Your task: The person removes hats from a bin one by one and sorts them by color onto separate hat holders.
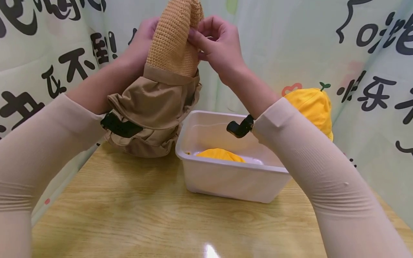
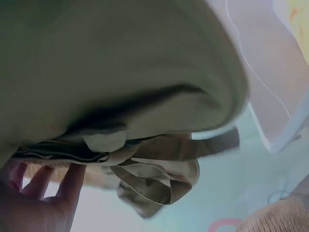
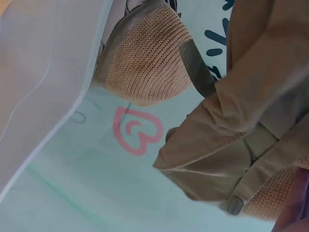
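Observation:
A sun hat with a tan knitted crown (image 1: 174, 43) and brown cloth brim (image 1: 155, 100) is held up at the top centre of the head view. My left hand (image 1: 143, 39) grips the crown from its left side, partly hidden behind it. In the left wrist view its fingers (image 2: 72, 188) lie against the knit under the brim. On the other side my right hand (image 1: 222, 46) pinches the crown between thumb and fingers. A brown strap (image 3: 265, 174) hangs by the brim in the right wrist view. Below it is a second hat's brown brim (image 1: 145, 145), resting on the table.
A white plastic bin (image 1: 232, 182) stands on the wooden table (image 1: 129, 215), with a yellow hat (image 1: 222, 154) inside. Behind its right end is another yellow hat (image 1: 311, 107) with a green sprout on top. A printed curtain (image 1: 258, 53) hangs around the table.

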Demonstrator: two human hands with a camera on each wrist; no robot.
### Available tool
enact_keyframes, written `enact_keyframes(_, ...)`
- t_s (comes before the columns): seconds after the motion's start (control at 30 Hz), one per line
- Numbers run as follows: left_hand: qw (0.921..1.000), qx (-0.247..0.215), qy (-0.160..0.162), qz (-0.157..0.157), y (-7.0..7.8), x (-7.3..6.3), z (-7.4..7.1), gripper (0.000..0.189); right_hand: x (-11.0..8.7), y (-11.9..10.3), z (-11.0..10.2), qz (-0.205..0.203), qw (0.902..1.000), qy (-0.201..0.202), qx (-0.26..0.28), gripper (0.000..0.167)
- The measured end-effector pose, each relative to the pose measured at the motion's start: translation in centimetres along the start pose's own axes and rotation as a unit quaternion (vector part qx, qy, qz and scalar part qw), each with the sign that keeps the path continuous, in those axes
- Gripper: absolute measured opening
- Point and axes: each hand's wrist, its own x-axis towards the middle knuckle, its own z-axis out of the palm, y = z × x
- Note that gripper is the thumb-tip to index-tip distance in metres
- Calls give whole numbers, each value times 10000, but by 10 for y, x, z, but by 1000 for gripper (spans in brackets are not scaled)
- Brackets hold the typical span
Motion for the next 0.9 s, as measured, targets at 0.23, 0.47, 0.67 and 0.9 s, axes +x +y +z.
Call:
enact_keyframes(0.23, 9996, -56, 259, -110, 1, 0, -8, 5, 0, -2, 2, -82, 9998, -193, -18, 8)
enact_keyframes(0.47, 9948, 813, 514, -349, 6, -3, -25, 15, 5, 1, -1, -106, 9992, -37, -391, 7)
enact_keyframes(0.67, 9771, 1979, 752, -224, 8, -5, -40, 22, 11, 4, -3, -101, 9981, 30, -601, 7)
enact_keyframes(0.9, 9546, 2849, 860, -120, 5, 0, -61, 26, 19, 10, -5, -108, 9942, 107, -1069, 7)
